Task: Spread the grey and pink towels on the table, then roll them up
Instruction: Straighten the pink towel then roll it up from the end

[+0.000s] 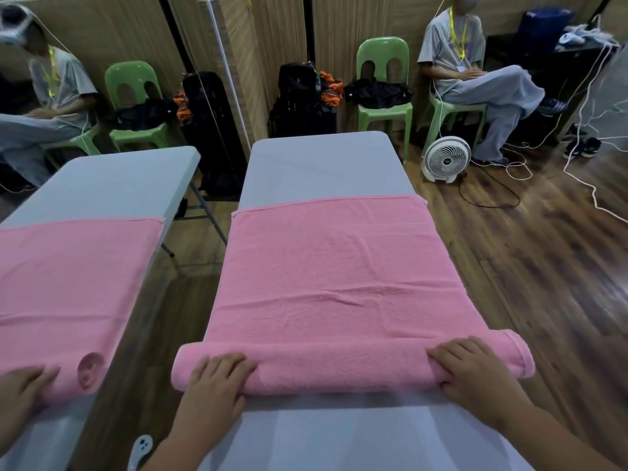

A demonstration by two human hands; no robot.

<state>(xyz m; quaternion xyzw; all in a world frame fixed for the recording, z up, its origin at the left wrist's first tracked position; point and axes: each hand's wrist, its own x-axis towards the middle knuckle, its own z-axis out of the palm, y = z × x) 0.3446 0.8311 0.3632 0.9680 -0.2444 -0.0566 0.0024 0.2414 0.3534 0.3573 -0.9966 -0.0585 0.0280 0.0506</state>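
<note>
The pink towel (339,266) lies spread across the grey table (323,164), its near end wound into a thick roll (339,368) that spans the table's width. My left hand (214,382) rests on top of the roll near its left end, fingers laid over it. My right hand (475,372) rests on the roll near its right end in the same way. No grey towel is in view.
A mirror (85,198) on the left repeats the table, towel and a hand. Beyond the table stand green chairs (384,79), black bags (302,100), a white floor fan (447,159) and a seated person (475,73). White cables (591,185) trail over the wooden floor at right.
</note>
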